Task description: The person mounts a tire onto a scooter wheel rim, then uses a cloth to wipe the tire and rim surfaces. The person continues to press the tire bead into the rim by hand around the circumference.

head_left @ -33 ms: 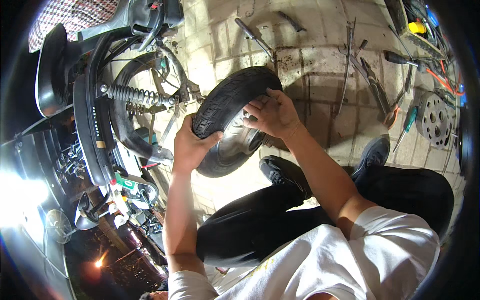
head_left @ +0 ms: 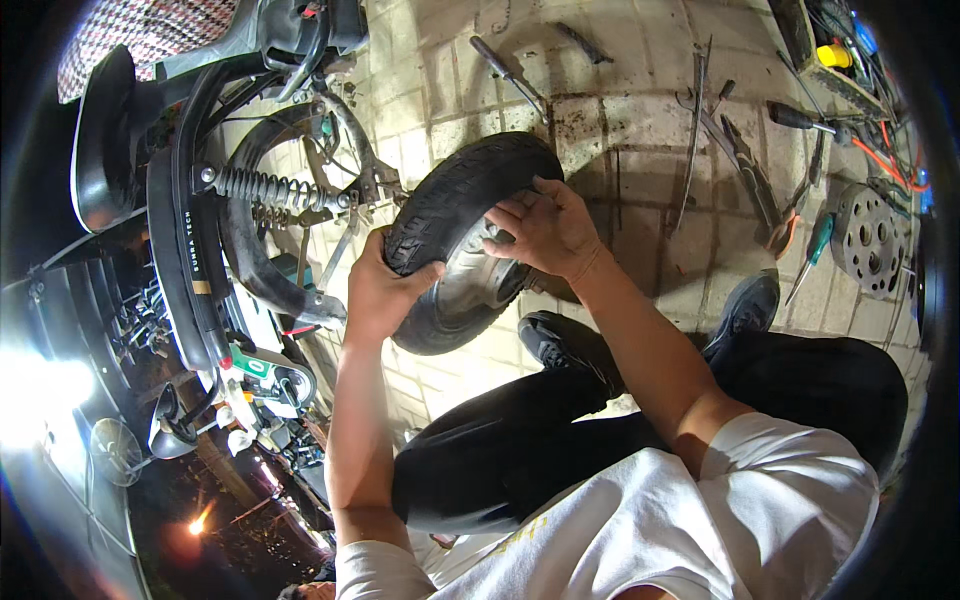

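A black scooter tyre (head_left: 470, 190) with a grey metal wheel rim inside it stands tilted on the paving in front of me. My left hand (head_left: 385, 290) wraps round its left side, fingers over the tread and thumb on the sidewall. On the right side my right hand (head_left: 545, 228) holds the tyre's edge, with bent fingers at the sidewall near the metal rim (head_left: 480, 275). Where those fingertips press is partly hidden.
At left is a scooter with a coil spring shock (head_left: 270, 187) and a swingarm (head_left: 262, 265). On the paving lie a dark-handled tool (head_left: 505, 75), long levers (head_left: 697, 130), pliers (head_left: 755, 180), a green-handled screwdriver (head_left: 815, 250) and a drilled metal disc (head_left: 870, 240). A toolbox (head_left: 835, 75) stands top right.
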The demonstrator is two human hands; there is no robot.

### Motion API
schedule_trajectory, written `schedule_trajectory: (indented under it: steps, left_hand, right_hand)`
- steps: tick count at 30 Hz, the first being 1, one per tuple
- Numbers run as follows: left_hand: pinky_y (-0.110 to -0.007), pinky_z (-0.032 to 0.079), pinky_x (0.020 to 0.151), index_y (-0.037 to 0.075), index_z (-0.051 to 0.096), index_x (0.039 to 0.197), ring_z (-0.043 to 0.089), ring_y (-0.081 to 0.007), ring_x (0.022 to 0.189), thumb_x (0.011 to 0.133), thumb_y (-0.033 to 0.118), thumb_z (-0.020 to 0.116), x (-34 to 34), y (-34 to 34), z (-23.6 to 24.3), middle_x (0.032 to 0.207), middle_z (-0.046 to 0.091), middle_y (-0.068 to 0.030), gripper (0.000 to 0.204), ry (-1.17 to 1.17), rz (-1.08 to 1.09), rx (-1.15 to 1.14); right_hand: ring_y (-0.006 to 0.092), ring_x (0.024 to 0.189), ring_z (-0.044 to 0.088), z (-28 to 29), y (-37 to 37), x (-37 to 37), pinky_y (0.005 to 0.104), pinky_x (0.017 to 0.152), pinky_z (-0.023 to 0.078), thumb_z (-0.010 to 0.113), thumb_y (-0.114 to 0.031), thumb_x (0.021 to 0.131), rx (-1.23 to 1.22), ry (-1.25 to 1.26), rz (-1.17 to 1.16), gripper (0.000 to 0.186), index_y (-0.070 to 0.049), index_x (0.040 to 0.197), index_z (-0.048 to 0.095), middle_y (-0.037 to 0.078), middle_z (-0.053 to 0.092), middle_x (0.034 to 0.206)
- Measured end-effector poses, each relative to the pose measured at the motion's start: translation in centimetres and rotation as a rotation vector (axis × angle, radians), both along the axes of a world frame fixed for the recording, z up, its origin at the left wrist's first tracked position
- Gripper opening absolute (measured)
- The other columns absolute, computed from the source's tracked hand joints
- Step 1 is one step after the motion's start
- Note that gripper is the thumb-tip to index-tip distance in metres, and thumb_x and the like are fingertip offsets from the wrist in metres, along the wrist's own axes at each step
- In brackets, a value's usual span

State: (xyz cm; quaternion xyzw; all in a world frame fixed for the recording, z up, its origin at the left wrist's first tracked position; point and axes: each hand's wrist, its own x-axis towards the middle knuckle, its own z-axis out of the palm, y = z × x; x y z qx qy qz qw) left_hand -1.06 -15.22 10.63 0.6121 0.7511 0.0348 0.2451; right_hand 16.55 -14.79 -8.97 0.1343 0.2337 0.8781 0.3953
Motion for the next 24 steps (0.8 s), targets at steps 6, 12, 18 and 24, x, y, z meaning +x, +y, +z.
schedule_trajectory:
  steps: [6, 12, 18, 24]
  left_hand:
    - [-0.033, 0.051, 0.07, -0.001, 0.057, 0.105, 0.065, -0.0242, 0.073, 0.069, 0.022, 0.085, -0.2, 0.2, 0.0, 0.085, 0.068, -0.0138, 0.051, -0.055, 0.018, -0.021]
    - [-0.033, 0.051, 0.07, -0.001, 0.057, 0.103, 0.065, -0.022, 0.074, 0.069, 0.024, 0.087, 0.2, 0.2, 0.0, 0.085, 0.068, -0.0134, 0.051, -0.035, -0.01, -0.001]
    - [-0.033, 0.05, 0.072, -0.001, 0.057, 0.103, 0.065, -0.0213, 0.076, 0.07, 0.023, 0.086, 0.2, 0.4, 0.1, 0.086, 0.068, -0.0131, 0.05, -0.056, 0.021, -0.01]
    - [-0.032, 0.051, 0.073, -0.003, 0.058, 0.104, 0.065, -0.0194, 0.078, 0.07, 0.024, 0.088, -0.3, 0.8, 0.2, 0.089, 0.069, -0.0125, 0.052, -0.09, 0.001, -0.011]
  right_hand:
    - [0.0296, 0.127, 0.051, -0.4, 0.8, 0.7, 0.0671, 0.102, 0.037, 0.052, -0.028, 0.095, 0.064, -0.183, 0.084, 0.034, -0.003, 0.114, 0.064, 0.012, 0.064, 0.122]
    - [0.0317, 0.117, 0.059, -1.6, 1.2, 0.5, 0.0673, 0.099, 0.043, 0.05, -0.025, 0.096, 0.045, -0.213, 0.083, 0.033, -0.002, 0.115, 0.064, 0.016, 0.065, 0.119]
    - [0.0302, 0.102, 0.064, -1.1, 1.4, 1.1, 0.063, 0.099, 0.045, 0.059, -0.027, 0.093, 0.113, -0.24, 0.159, 0.034, 0.001, 0.111, 0.065, 0.015, 0.068, 0.111]
    - [0.0297, 0.089, 0.067, 3.2, 5.7, 6.0, 0.0387, 0.08, 0.055, 0.08, -0.036, 0.076, 0.752, -1.692, -0.139, 0.054, -0.001, 0.114, 0.065, 0.015, 0.07, 0.096]
